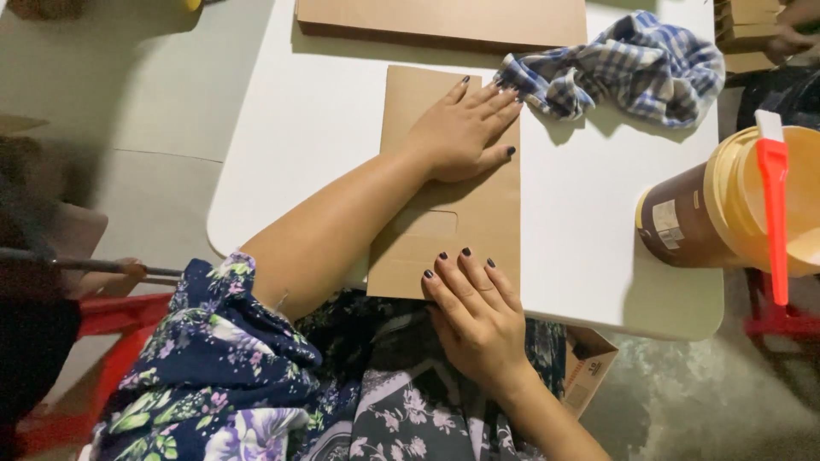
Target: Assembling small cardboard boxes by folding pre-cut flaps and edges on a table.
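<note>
A flat brown cardboard sheet [478,213] with a rectangular cut-out lies on the white table [316,119]. My left hand [461,128] presses flat on its upper part, fingers spread toward the far right. My right hand [474,312] rests on the sheet's near edge at the table's front, fingers together and pointing away from me. Neither hand grips anything; both lie palm-down on the cardboard.
A blue checked cloth [632,68] lies crumpled at the back right. A stack of cardboard [444,19] sits at the far edge. A brown tub [726,209] with a red-handled brush [773,201] stands at the right edge. Another person's hand [790,34] is at the top right.
</note>
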